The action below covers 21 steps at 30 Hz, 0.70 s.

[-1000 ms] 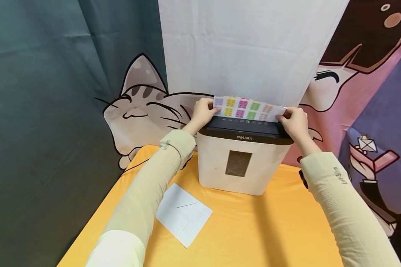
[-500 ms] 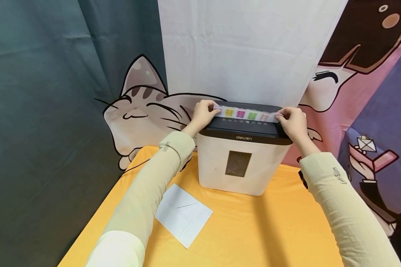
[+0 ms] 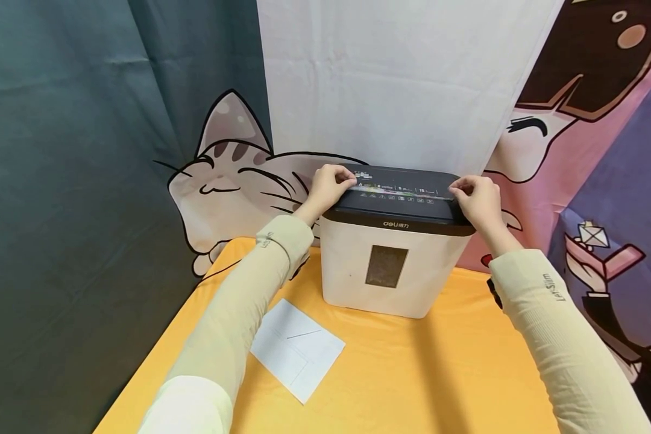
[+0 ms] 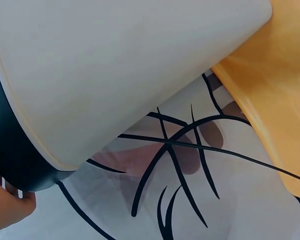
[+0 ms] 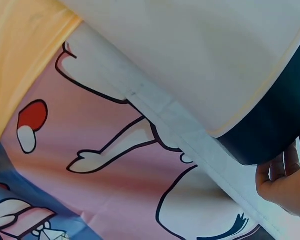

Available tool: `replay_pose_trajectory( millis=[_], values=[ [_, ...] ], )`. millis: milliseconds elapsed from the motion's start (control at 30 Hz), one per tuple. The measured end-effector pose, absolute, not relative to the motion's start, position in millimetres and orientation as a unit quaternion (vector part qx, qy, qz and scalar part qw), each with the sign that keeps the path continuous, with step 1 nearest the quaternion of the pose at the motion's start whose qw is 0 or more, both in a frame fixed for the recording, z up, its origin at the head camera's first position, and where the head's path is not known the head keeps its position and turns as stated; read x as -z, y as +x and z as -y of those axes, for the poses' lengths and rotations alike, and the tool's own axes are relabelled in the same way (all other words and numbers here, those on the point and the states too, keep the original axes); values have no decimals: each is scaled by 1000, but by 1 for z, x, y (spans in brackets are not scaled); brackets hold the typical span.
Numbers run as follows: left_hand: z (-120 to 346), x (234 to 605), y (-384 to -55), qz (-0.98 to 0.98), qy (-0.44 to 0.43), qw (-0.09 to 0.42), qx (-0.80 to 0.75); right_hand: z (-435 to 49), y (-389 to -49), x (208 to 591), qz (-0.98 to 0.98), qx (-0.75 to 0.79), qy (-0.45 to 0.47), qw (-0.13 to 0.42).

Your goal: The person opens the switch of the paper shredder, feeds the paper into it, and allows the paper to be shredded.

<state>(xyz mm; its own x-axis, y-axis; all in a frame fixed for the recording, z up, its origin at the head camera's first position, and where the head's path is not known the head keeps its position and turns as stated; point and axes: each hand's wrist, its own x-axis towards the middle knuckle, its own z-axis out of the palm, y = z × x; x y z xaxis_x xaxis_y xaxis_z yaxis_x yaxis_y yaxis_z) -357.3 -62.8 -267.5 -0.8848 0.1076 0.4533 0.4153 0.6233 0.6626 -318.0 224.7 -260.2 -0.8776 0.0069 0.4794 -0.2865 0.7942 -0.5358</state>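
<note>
A paper shredder (image 3: 352, 265) with a pale body and a dark top (image 3: 412, 175) stands in front of me in the head view. Just a thin edge of the printed paper (image 3: 396, 192) shows along the slot; the rest is hidden inside. My left hand (image 3: 328, 185) hovers over the slot's left end, thumb and forefinger bent close together above the paper edge. At the right end, my right hand (image 3: 478, 199) is loosely curled, its fingertips beside the edge. Both wrist views show the shredder's side, with the left hand (image 4: 10, 205) and right hand (image 5: 285, 175) by the dark rim.
A white sheet (image 3: 301, 355) with thin lines lies on the yellow tablecloth (image 3: 390, 374), left of the shredder's front. Behind the shredder hang a white cloth (image 3: 407, 78) and a printed cat backdrop (image 3: 222, 175). A dark cable (image 4: 240, 152) runs across the left wrist view.
The paper with coloured blocks has sunk down into the shredder slot until only a thin edge shows. Both hands, which held its corners, now sit just above it, nearly in the same place.
</note>
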Motion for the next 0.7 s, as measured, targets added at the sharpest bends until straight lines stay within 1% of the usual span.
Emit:
replay_pose_trajectory(
  millis=[167, 500, 600, 700],
  values=[
    [67, 267, -354, 883, -148, 186, 405, -227, -316, 263, 917, -312, 73, 236],
    [74, 270, -348, 873, -159, 184, 423, -230, -310, 270, 919, -325, 63, 213],
    [77, 273, -346, 869, -164, 183, 430, -230, -307, 271, 916, -327, 68, 224],
    [81, 275, -344, 869, -177, 192, 421, -232, -304, 270, 907, -334, 70, 246]
  ],
)
